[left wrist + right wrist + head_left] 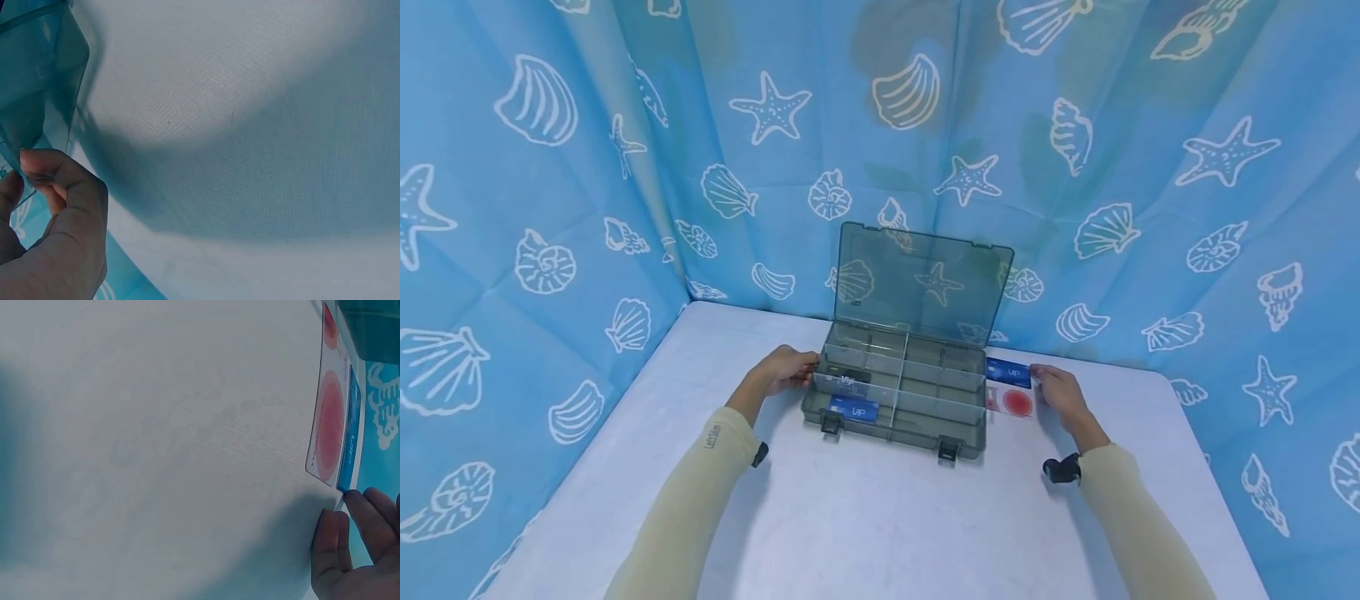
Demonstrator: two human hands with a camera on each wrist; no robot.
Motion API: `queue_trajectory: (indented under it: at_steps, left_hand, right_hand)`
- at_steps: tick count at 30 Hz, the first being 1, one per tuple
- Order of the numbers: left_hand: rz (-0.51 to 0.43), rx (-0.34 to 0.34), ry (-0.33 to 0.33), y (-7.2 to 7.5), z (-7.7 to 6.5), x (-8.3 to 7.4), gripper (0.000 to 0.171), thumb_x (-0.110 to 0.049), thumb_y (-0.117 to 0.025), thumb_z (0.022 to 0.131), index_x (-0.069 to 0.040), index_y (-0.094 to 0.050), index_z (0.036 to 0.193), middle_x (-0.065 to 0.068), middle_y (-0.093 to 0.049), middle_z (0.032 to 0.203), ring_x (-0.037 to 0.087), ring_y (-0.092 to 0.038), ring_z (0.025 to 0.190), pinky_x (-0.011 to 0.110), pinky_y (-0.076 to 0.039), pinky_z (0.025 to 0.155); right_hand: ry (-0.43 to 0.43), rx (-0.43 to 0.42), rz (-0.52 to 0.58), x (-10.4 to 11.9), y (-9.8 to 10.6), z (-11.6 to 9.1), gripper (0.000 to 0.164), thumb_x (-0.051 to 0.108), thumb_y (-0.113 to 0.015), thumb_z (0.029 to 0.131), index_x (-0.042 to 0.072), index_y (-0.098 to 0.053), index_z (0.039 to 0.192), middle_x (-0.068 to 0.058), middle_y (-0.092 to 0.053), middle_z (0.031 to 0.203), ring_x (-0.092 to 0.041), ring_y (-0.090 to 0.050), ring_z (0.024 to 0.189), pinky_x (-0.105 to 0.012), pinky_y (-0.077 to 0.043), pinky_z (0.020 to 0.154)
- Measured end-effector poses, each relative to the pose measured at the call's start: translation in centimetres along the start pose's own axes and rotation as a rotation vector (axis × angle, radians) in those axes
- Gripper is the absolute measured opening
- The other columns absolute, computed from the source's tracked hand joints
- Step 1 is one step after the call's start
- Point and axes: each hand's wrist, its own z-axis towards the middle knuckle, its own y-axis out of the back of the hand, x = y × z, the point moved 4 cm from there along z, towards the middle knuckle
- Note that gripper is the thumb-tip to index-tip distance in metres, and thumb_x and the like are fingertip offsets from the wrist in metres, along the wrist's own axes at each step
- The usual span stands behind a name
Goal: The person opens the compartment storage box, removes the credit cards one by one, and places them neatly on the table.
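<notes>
A grey see-through compartment box (891, 432) lies on the table with its lid (925, 287) raised. My left hand (786, 367) is at the box's left end, thumb and finger pinching its edge in the left wrist view. Inside, a blue VIP card (854, 408) sits in the front left compartment and a dark VIP card (848, 377) in the one behind. Right of the box, my right hand (1060, 393) pinches the outer corner of another blue VIP card (1009, 372). A white card with red circles (1017, 403) lies in front of that card.
A white cloth covers the table (880, 517). Behind the box hangs a blue curtain (820, 150) with white shells and starfish, close to the raised lid; it also lines both sides. Two clear dividers run lengthwise through the box, crossed by a middle one.
</notes>
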Motion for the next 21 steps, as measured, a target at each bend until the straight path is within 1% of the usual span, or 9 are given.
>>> queue_trajectory:
  at_steps: [2,6,8,10,13,17,18,20,21]
  left_hand:
    - [0.0,0.005,0.001,-0.1,-0.1,0.0,0.031,-0.025,-0.054,0.1,0.003,-0.056,0.114,0.007,-0.056,0.091,0.015,-0.056,0.074,0.027,-0.052,0.072]
    - [-0.002,0.008,-0.001,-0.2,-0.1,0.1,0.031,-0.025,-0.054,0.099,0.003,-0.056,0.113,0.007,-0.056,0.09,0.015,-0.056,0.074,0.026,-0.052,0.072]
    - [-0.003,0.006,-0.002,-0.3,0.0,0.2,0.03,-0.025,-0.054,0.099,0.003,-0.057,0.112,0.007,-0.056,0.09,0.015,-0.056,0.073,0.026,-0.052,0.071]
    - [-0.001,0.007,-0.003,-0.4,0.0,0.2,0.03,-0.025,-0.055,0.099,0.002,-0.057,0.111,0.007,-0.056,0.09,0.015,-0.056,0.073,0.026,-0.052,0.071]
    - [-0.002,0.015,-0.003,-0.5,0.0,0.2,0.03,-0.026,-0.055,0.099,0.002,-0.057,0.111,0.007,-0.057,0.09,0.015,-0.056,0.073,0.026,-0.053,0.071]
    - [-0.012,0.017,-0.006,-0.3,0.1,0.2,0.029,-0.025,-0.055,0.099,0.002,-0.057,0.11,0.007,-0.056,0.089,0.015,-0.057,0.073,0.027,-0.053,0.072]
    - [-0.012,0.014,-0.008,-0.2,0.0,0.2,0.029,-0.024,-0.055,0.099,0.002,-0.057,0.11,0.007,-0.056,0.089,0.015,-0.057,0.073,0.027,-0.053,0.072]
    - [-0.012,0.009,-0.008,0.0,0.0,0.1,0.029,-0.024,-0.055,0.1,0.003,-0.057,0.111,0.007,-0.056,0.089,0.014,-0.056,0.073,0.028,-0.053,0.074]
    - [-0.014,0.009,-0.007,0.1,0.0,0.0,0.03,-0.024,-0.055,0.1,0.003,-0.056,0.112,0.007,-0.056,0.09,0.014,-0.056,0.073,0.029,-0.053,0.075]
  right_hand:
    - [-0.009,0.022,0.003,0.2,0.0,-0.1,0.056,0.042,-0.025,0.106,0.009,-0.035,0.15,-0.017,-0.035,0.152,-0.037,-0.037,0.132,-0.054,-0.034,0.108]
    - [-0.005,0.025,0.011,0.1,0.1,-0.2,0.058,0.044,-0.024,0.106,0.01,-0.034,0.151,-0.017,-0.034,0.153,-0.038,-0.035,0.134,-0.054,-0.034,0.108]
    - [0.002,0.005,0.015,-0.3,0.2,-0.2,0.06,0.047,-0.025,0.105,0.01,-0.034,0.151,-0.016,-0.035,0.152,-0.037,-0.037,0.133,-0.053,-0.035,0.108]
    - [0.002,-0.012,0.018,-0.5,0.5,-0.8,0.062,0.049,-0.027,0.104,0.009,-0.035,0.15,-0.016,-0.038,0.15,-0.036,-0.04,0.132,-0.051,-0.037,0.107]
    - [-0.012,-0.024,0.002,-0.2,1.3,-2.6,0.055,0.044,-0.036,0.104,0.008,-0.044,0.144,-0.016,-0.047,0.143,-0.033,-0.048,0.125,-0.047,-0.042,0.103]
    - [-0.012,0.027,-0.028,1.7,2.4,-6.1,0.039,0.026,-0.051,0.102,0.002,-0.053,0.133,-0.021,-0.053,0.131,-0.036,-0.053,0.117,-0.046,-0.045,0.1]
    - [-0.002,0.047,-0.038,2.2,2.6,-6.9,0.039,0.023,-0.055,0.1,0.0,-0.053,0.131,-0.023,-0.053,0.13,-0.037,-0.053,0.117,-0.048,-0.045,0.1]
    - [0.028,0.087,-0.089,3.2,2.7,-8.0,0.046,0.022,-0.063,0.095,-0.001,-0.051,0.133,-0.026,-0.052,0.13,-0.04,-0.052,0.116,-0.05,-0.046,0.099]
    - [0.041,0.102,-0.122,3.6,2.6,-8.3,0.05,0.022,-0.067,0.092,0.0,-0.051,0.134,-0.025,-0.052,0.13,-0.04,-0.052,0.116,-0.05,-0.046,0.098]
